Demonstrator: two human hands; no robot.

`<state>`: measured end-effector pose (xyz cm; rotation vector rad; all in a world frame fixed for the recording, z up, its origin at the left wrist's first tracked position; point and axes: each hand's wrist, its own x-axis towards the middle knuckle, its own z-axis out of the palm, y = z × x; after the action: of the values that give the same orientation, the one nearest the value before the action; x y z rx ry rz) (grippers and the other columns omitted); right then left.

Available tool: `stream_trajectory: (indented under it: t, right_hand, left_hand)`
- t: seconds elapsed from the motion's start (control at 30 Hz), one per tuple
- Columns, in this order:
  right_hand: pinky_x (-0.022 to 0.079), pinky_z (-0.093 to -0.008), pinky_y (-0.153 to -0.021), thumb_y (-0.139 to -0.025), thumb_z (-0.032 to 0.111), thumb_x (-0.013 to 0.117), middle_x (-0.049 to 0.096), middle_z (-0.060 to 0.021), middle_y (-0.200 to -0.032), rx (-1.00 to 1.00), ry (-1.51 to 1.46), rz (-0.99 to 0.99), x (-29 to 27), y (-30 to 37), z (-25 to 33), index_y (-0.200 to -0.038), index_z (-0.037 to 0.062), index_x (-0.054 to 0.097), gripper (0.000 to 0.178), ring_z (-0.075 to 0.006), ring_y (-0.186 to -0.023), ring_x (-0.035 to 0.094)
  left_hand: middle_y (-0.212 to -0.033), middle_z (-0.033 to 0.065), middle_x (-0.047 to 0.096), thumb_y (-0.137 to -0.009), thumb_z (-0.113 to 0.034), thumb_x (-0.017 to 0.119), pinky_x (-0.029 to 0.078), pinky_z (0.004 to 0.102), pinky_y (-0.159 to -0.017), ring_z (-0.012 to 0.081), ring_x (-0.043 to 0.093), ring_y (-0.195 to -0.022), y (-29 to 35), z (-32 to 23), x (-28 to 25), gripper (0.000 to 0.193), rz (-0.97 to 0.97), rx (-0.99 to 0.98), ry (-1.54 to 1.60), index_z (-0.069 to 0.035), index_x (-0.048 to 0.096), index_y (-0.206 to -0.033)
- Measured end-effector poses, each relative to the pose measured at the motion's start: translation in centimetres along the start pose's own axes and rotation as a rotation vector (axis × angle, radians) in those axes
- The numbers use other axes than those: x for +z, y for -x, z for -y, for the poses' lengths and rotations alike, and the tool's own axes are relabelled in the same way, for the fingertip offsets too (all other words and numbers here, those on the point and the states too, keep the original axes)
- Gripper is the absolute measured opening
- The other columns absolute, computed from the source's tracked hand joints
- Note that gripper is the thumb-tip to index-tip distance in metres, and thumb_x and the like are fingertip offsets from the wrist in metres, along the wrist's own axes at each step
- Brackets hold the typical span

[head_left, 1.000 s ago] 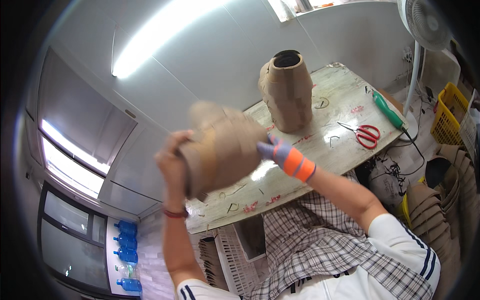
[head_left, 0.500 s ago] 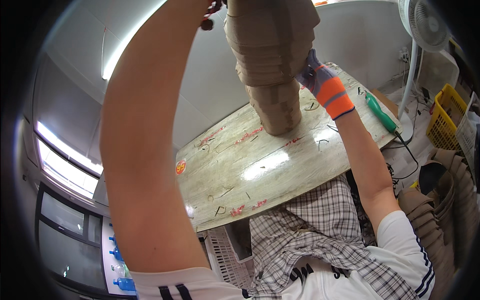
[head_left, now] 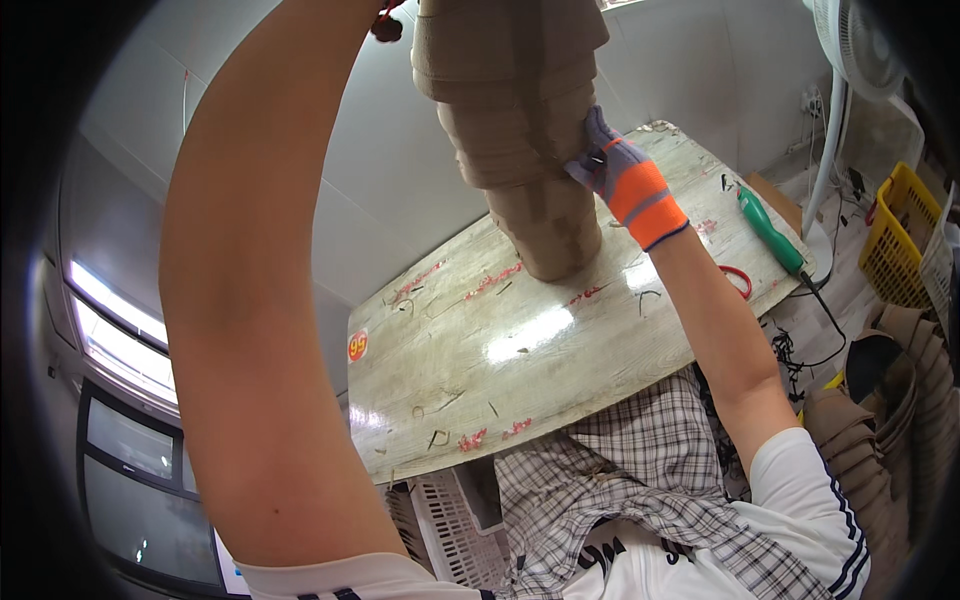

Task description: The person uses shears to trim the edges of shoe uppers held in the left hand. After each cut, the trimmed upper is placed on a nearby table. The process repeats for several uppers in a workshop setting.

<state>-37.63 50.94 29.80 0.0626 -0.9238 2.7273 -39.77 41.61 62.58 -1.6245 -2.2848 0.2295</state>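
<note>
A tall, leaning stack of nested brown fabric pieces [head_left: 530, 130] rests its narrow end on the table [head_left: 450, 380] and runs up past the picture's top edge. My right hand [head_left: 612, 168], in a grey glove with an orange cuff, is at the stack's right side, its thumb and fingers gripping the edge. My left arm reaches up along the left, a dark red beaded bracelet [head_left: 387, 27] at its wrist. The left hand itself is beyond the top edge.
On the table's right lie a green corded hand tool [head_left: 770, 235] and a red ring-shaped handle [head_left: 738, 280]. Beyond stand a white fan [head_left: 855, 50] and a yellow basket [head_left: 895, 235]. More nested brown pieces [head_left: 845, 435] are at my right; a white basket [head_left: 455, 520] sits below the table.
The view has shifted a little. The upper stack, my left arm and my right hand now appear farther left. The red handle has come out from behind my right forearm.
</note>
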Motion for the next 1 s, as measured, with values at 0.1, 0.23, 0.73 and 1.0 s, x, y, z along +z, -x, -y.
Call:
stream_trajectory:
  t: [0.1, 0.23, 0.73, 1.0]
  right_hand:
    - [0.057, -0.0296, -0.063, -0.085, 0.055, 0.074, 0.047, -0.0007, -0.075, -0.005, 0.128, -0.11, 0.1, -1.0, 1.2, -0.097, 0.011, 0.064, 0.047, -0.0128, -0.066, 0.051]
    - [0.056, -0.0315, -0.06, -0.089, 0.045, 0.074, 0.051, 0.0003, -0.073, -0.002, 0.073, -0.001, -1.4, -2.6, 0.2, -0.096, 0.0093, 0.062, 0.038, -0.0135, -0.063, 0.054]
    - [0.059, -0.0325, -0.063, -0.099, 0.014, 0.064, 0.064, -0.0112, -0.09, -0.117, -0.245, 0.033, 0.6, 1.0, -3.8, -0.111, -0.0022, 0.055, 0.023, -0.023, -0.071, 0.066]
    - [0.064, -0.0405, -0.082, -0.101, 0.014, 0.059, 0.061, -0.0085, -0.095, -0.073, -0.332, -0.061, 3.1, 3.6, -5.7, -0.108, -0.0009, 0.052, 0.018, -0.022, -0.08, 0.068]
  left_hand:
    - [-0.085, 0.008, 0.069, -0.082, -0.009, 0.067, 0.049, 0.0334, -0.077, 0.0167, 0.06, -0.083, 0.1, 0.5, 0.0, 0.01, -0.004, 0.022, 0.002, -0.002, 0.071, -0.088]
    - [-0.087, 0.0079, 0.07, -0.083, -0.01, 0.068, 0.05, 0.0325, -0.079, 0.0164, 0.062, -0.085, -0.2, 0.9, 0.1, 0.011, -0.013, 0.051, 0.004, -0.003, 0.071, -0.09]
    - [-0.095, 0.0066, 0.073, -0.085, -0.015, 0.071, 0.051, 0.0288, -0.088, 0.015, 0.066, -0.096, 2.8, 4.4, 0.5, 0.016, -0.046, 0.141, 0.092, -0.004, 0.074, -0.097]
    - [-0.103, 0.0103, 0.073, -0.086, -0.013, 0.071, 0.051, 0.0289, -0.094, 0.016, 0.066, -0.105, 4.6, 3.7, 1.3, 0.027, -0.029, -0.2, 0.313, -0.002, 0.071, -0.111]
